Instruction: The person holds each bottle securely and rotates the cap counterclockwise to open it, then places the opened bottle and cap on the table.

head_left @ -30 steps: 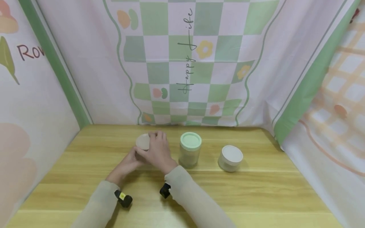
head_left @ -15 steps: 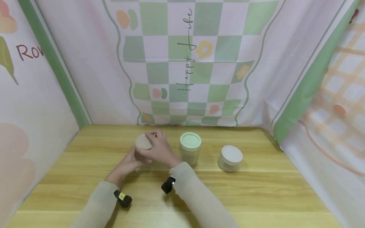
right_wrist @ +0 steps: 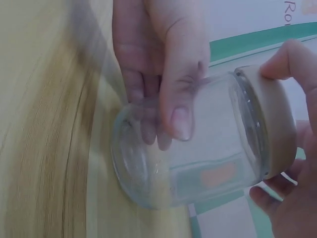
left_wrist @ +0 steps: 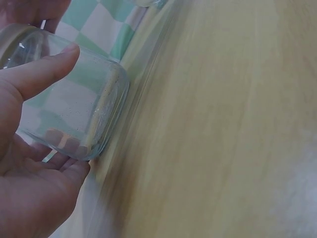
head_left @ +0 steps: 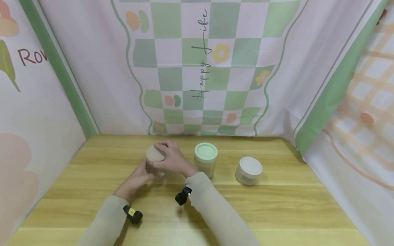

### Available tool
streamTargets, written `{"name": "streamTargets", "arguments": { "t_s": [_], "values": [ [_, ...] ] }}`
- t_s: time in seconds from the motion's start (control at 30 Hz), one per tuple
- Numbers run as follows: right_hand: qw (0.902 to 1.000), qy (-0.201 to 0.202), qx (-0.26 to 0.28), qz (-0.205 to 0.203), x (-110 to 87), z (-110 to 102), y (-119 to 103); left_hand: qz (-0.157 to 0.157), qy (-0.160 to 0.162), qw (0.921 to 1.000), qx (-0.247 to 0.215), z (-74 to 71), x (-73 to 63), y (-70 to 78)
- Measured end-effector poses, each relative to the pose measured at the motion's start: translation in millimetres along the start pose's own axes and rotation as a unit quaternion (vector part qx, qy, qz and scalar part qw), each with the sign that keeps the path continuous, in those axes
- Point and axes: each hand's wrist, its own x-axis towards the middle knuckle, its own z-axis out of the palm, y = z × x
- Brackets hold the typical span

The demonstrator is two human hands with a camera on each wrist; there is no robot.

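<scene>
A clear glass jar (left_wrist: pixel 74 99) with a beige lid (right_wrist: pixel 277 124) stands at the back left of the table. My left hand (head_left: pixel 138 175) grips its glass body, thumb on the near side and fingers behind, as the left wrist view shows. With my right hand (head_left: pixel 173 160) I hold the lid by its rim, thumb and fingers spread around it. The lid sits on the jar's mouth. Through the glass no contents show.
A taller jar with a mint-green lid (head_left: pixel 206 152) stands just right of my right hand. Farther right is a short jar with a white lid (head_left: pixel 250 166). Behind the wooden table (head_left: pixel 292 212) hangs a checkered curtain (head_left: pixel 197 51).
My right hand has turned a little on the lid, and its wrist has swung slightly to the right and away from me. The left hand stays on the glass.
</scene>
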Motion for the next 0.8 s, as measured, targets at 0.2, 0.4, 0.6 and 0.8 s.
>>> {"name": "streamTargets", "arguments": {
  "t_s": [0.2, 0.4, 0.6, 0.8],
  "values": [
    [0.9997, -0.017, 0.002, -0.018, 0.3, -3, 0, 0.013, -0.005, 0.9999, -0.008, 0.1, 0.6, -0.7],
    [0.9969, 0.064, -0.04, 0.022, -2.7, 9, -8, 0.014, -0.008, 0.9998, -0.011, -0.3, 1.0, -1.2],
    [0.975, 0.154, -0.146, 0.067, -3.4, 20, -17, -0.002, -0.001, 1.0, -0.008, -0.6, -1.5, 0.6],
    [0.9724, 0.161, -0.159, 0.058, -2.3, 23, -17, -0.012, 0.009, 0.9999, 0.0, -1.2, -3.6, 2.7]
  ]
}}
